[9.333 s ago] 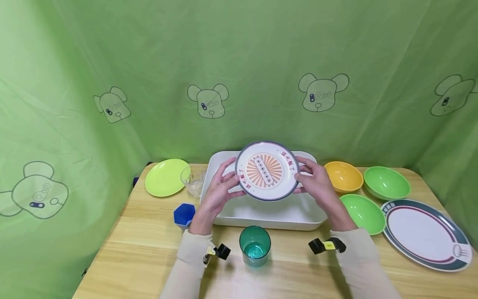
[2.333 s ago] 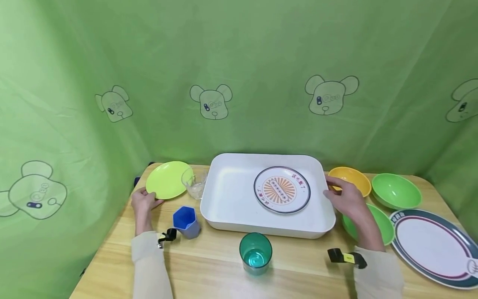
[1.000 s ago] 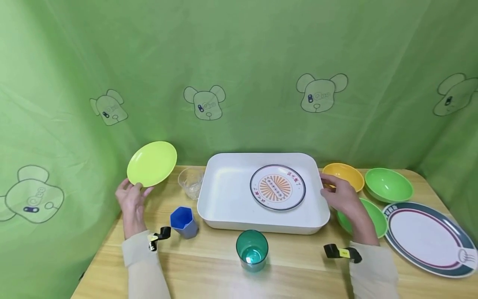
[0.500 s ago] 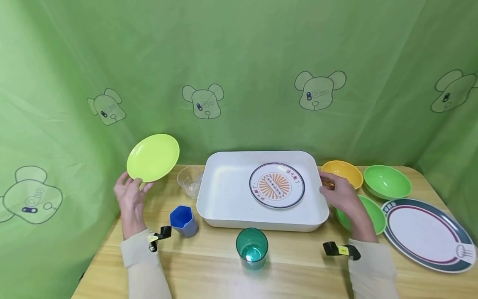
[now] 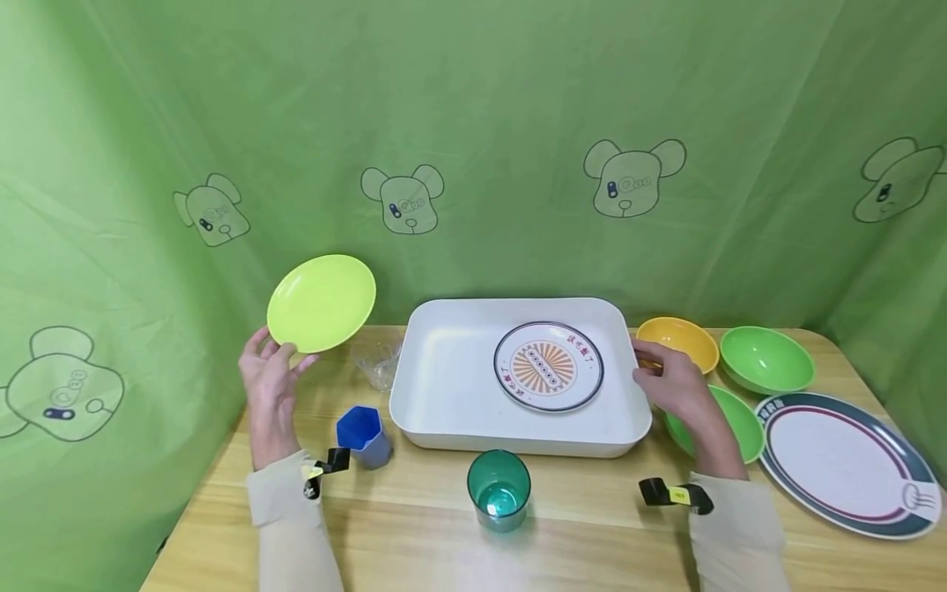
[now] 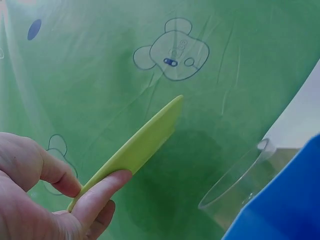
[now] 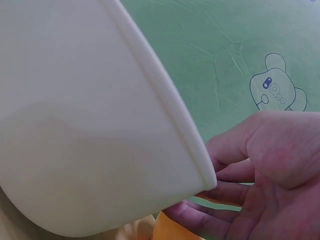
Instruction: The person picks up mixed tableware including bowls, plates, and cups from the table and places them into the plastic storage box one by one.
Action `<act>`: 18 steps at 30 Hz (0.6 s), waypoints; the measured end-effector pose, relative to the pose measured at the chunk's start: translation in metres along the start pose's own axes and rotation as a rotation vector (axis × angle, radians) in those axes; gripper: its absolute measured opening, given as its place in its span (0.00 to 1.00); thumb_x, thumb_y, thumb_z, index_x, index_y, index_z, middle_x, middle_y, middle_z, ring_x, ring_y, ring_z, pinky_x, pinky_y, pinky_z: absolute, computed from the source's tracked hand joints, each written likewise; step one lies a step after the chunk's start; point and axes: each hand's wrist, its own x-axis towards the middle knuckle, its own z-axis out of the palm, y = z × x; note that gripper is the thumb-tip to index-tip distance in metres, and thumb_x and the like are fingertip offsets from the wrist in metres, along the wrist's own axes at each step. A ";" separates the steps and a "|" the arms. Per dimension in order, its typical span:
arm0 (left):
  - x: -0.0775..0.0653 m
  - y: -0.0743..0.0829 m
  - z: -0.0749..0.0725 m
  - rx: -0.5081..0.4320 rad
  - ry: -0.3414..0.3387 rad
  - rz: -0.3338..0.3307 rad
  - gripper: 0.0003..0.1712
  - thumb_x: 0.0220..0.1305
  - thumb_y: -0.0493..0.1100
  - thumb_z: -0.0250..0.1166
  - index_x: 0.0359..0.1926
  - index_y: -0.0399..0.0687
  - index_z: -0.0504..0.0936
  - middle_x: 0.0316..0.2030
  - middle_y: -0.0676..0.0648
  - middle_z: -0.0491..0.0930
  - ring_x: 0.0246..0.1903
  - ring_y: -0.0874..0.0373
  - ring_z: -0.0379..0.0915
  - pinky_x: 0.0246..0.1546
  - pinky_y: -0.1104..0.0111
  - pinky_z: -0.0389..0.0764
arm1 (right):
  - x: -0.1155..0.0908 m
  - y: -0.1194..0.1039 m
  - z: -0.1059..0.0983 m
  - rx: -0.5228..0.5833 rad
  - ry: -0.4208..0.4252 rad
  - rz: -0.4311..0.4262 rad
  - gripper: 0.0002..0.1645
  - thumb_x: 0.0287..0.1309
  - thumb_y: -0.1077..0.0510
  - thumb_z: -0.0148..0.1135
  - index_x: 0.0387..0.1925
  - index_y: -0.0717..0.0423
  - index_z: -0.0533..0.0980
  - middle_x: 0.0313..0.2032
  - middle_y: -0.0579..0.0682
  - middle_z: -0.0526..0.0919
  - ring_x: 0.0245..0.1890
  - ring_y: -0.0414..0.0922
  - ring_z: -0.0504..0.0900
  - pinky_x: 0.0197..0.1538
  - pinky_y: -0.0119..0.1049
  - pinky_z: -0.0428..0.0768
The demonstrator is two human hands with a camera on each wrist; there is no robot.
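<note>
In the head view my left hand [image 5: 272,382] holds a yellow-green plate [image 5: 321,302] by its near-left edge, up off the table and tilted. The left wrist view shows that plate [image 6: 140,145] nearly edge-on, pinched between thumb and fingers. My right hand [image 5: 675,382] is at the right end of a white tray [image 5: 444,411]; its thumb and fingers rest against the outer side. In the right wrist view the tray's wall [image 7: 100,125] partly hides those fingertips. A white plate with an orange sunburst print [image 5: 549,366] lies in the tray's right half.
Left of the tray stand a clear cup [image 5: 381,368] and a blue hexagonal cup [image 5: 364,436]. A teal glass [image 5: 499,491] is in front. To the right sit an orange bowl [image 5: 679,341], two green bowls [image 5: 767,359] and an oval plate [image 5: 843,464]. A green curtain [image 5: 503,99] surrounds the table.
The left hand has lifted the yellow-green plate from the table and lately moved it right, partly over the clear cup. The sunburst plate went from both hands into the tray. The right hand stays put.
</note>
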 end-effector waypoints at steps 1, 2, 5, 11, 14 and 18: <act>0.000 -0.001 0.002 0.007 -0.009 0.002 0.43 0.63 0.16 0.48 0.77 0.40 0.54 0.58 0.44 0.69 0.46 0.54 0.79 0.36 0.70 0.88 | 0.000 0.000 0.000 0.001 0.000 0.001 0.35 0.69 0.63 0.53 0.74 0.72 0.60 0.66 0.74 0.69 0.60 0.68 0.74 0.62 0.60 0.76; -0.001 -0.001 0.003 0.010 -0.017 0.000 0.43 0.63 0.16 0.47 0.77 0.40 0.54 0.57 0.44 0.70 0.45 0.54 0.79 0.35 0.70 0.87 | 0.000 0.000 0.000 0.001 0.000 0.002 0.35 0.70 0.63 0.53 0.74 0.72 0.60 0.66 0.74 0.69 0.60 0.68 0.74 0.63 0.60 0.76; -0.001 -0.004 0.007 0.027 -0.045 0.005 0.43 0.62 0.16 0.47 0.78 0.39 0.53 0.56 0.44 0.70 0.42 0.55 0.80 0.33 0.71 0.87 | 0.000 0.000 0.001 -0.002 0.001 0.003 0.35 0.70 0.63 0.53 0.74 0.72 0.60 0.66 0.74 0.69 0.60 0.68 0.75 0.63 0.60 0.76; -0.003 -0.010 0.016 0.064 -0.088 0.044 0.42 0.61 0.17 0.46 0.77 0.37 0.54 0.54 0.44 0.72 0.40 0.57 0.80 0.30 0.71 0.87 | 0.000 0.001 0.001 -0.021 0.018 -0.005 0.34 0.69 0.63 0.54 0.73 0.72 0.62 0.65 0.73 0.72 0.58 0.67 0.76 0.61 0.59 0.78; -0.005 -0.013 0.021 0.097 -0.113 0.057 0.42 0.61 0.18 0.47 0.76 0.36 0.54 0.54 0.43 0.72 0.41 0.57 0.80 0.31 0.71 0.87 | -0.001 0.001 0.001 -0.027 0.027 -0.013 0.33 0.69 0.64 0.54 0.72 0.72 0.63 0.63 0.73 0.74 0.58 0.67 0.77 0.60 0.58 0.79; -0.007 -0.015 0.026 0.115 -0.138 0.051 0.43 0.62 0.19 0.48 0.77 0.38 0.53 0.55 0.43 0.72 0.42 0.57 0.79 0.32 0.71 0.87 | -0.001 0.001 0.001 -0.027 0.027 -0.014 0.33 0.69 0.63 0.55 0.72 0.72 0.63 0.63 0.72 0.74 0.57 0.66 0.78 0.59 0.58 0.79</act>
